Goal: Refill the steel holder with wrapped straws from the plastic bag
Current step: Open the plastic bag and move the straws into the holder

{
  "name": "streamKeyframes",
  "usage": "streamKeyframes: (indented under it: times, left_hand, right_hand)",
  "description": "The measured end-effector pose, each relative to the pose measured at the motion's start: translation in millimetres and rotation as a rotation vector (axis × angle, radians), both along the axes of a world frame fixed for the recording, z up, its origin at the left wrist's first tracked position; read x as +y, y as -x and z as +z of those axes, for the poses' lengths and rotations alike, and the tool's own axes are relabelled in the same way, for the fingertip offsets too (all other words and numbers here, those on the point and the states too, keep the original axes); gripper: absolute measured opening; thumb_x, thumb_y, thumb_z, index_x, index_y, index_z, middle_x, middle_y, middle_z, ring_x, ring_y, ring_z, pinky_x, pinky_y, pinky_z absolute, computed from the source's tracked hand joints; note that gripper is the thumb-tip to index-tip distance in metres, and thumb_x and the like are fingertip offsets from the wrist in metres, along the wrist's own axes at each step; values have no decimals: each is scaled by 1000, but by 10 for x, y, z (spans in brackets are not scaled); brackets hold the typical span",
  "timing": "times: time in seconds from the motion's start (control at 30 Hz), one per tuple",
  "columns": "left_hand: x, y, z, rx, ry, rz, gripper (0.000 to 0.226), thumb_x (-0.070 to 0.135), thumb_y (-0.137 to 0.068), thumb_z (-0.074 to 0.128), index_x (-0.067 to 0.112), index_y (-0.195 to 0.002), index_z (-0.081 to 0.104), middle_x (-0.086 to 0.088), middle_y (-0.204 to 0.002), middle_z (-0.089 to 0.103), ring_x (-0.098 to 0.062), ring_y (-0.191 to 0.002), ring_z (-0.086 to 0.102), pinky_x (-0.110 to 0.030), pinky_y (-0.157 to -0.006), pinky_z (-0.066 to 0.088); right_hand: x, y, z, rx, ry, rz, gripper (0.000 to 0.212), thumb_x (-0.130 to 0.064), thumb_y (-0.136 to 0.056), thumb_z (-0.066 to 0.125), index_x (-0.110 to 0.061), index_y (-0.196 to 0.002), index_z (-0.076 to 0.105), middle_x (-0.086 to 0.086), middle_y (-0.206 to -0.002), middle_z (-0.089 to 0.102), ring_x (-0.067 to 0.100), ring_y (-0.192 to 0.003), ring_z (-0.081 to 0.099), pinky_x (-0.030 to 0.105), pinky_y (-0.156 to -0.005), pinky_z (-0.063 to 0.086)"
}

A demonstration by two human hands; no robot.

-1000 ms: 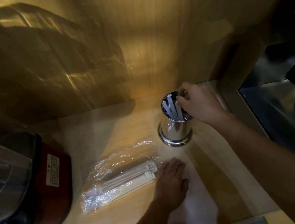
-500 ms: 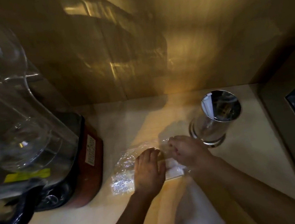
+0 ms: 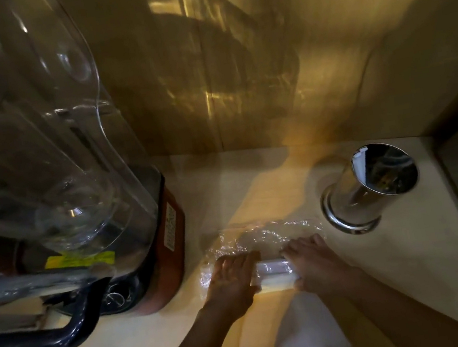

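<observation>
head view, both hands palms down, left hand [image 3: 233, 278] and right hand [image 3: 315, 262] gripping plastic bag [image 3: 265, 237]

Both ends of the wrapped straws [image 3: 274, 271] lay covered by the left hand [image 3: 233, 281] and right hand [image 3: 315, 264]. The steel holder [image 3: 367, 192] was blurred, its contents unreadable. The blender [image 3: 49, 173] ran off the left edge.

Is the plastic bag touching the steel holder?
Apart. The head view shows bare counter between the plastic bag edge and the steel holder base.
</observation>
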State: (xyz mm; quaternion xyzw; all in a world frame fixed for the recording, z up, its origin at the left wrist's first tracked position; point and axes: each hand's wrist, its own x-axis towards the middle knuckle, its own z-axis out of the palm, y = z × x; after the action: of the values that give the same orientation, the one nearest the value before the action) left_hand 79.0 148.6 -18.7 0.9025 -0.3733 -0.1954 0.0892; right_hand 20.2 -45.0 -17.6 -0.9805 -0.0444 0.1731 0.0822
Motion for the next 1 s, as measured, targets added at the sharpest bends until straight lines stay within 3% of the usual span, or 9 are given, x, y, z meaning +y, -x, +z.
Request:
streamKeyframes:
  times: [0.13, 0.23, 0.37, 0.5, 0.6, 0.73, 0.83, 0.9, 1.0]
  left_hand:
    - [-83, -52, 58, -90, 35, 11, 45, 16, -83, 50, 29, -125, 43, 3, -128, 49, -20, -121, 42, -32, -105, 22]
    - [-168, -47, 143, -226, 25, 78, 40, 15, -66, 64, 25, -105, 60, 2, -100, 61, -20, -95, 59, -30, -88, 44]
    - [-145, 10, 65, -197, 75, 79, 36, 20, -71, 63, 17, -107, 58, -4, -107, 61, -25, -103, 58, -35, -93, 43]
    - [-27, 115, 26, -166, 107, 44, 40, 49, -78, 51, 19, -104, 58, -3, -108, 64, -24, -103, 58, -36, -94, 42]
    - [-40, 57, 34, -228, 137, 26, 25, 34, -80, 52, 21, -101, 59, 1, -101, 65, -21, -96, 62, -29, -85, 46]
    - [-42, -167, -32, -49, 119, 51, 52, 36, -88, 49, 24, -136, 36, -4, -148, 34, -19, -137, 27, -29, -110, 19]
    - [-31, -294, -40, 109, -34, 28, 76, 48, -86, 52, 26, -146, 10, -4, -158, 1, -22, -145, -3, -38, -116, 1]
    - [-17, -307, -50, 137, -117, -13, 76, 47, -84, 56, 26, -145, 15, -5, -158, 10, -22, -144, 5, -40, -116, 2]
    - [-3, -264, -34, 62, -153, -43, 66, 35, -82, 62, 27, -139, 29, 1, -148, 35, -18, -136, 30, -37, -114, 8]
  right_hand:
    - [55, -58, 57, -10, 8, 5, 45, -22, -71, 55, -15, -115, 48, 6, -122, 49, 25, -116, 43, 34, -94, 26]
    - [87, -77, 193, -208, 51, -53, 41, -20, -49, 71, -16, -88, 59, 3, -87, 61, 22, -81, 62, 27, -73, 43]
    - [53, 31, 178, -348, 109, -8, 40, -21, -40, 77, -14, -76, 64, 2, -71, 63, 22, -61, 61, 29, -66, 28]
    - [-36, 168, 143, -267, 67, 69, 34, -45, -56, 66, -20, -79, 64, -2, -76, 65, 18, -68, 63, 27, -71, 30]
    - [-88, 159, 174, -221, -47, 5, 30, -46, -71, 57, -19, -78, 65, 0, -82, 67, 20, -77, 65, 26, -74, 29]
    - [-122, 82, 97, -84, -99, -128, 51, -46, -81, 49, -22, -126, 45, 0, -135, 45, 18, -125, 40, 30, -99, 22]
    - [-127, 74, 56, 64, -165, -161, 76, -48, -81, 54, -25, -144, 19, -2, -155, 17, 12, -140, 16, 32, -110, 11]
    - [-122, 101, 20, 101, -123, -121, 78, -48, -81, 54, -25, -145, 14, 0, -157, 13, 11, -142, 12, 33, -112, 8]
    - [-96, 134, -15, 42, -54, -75, 76, -51, -79, 54, -26, -142, 21, -4, -149, 31, 11, -135, 27, 34, -108, 16]
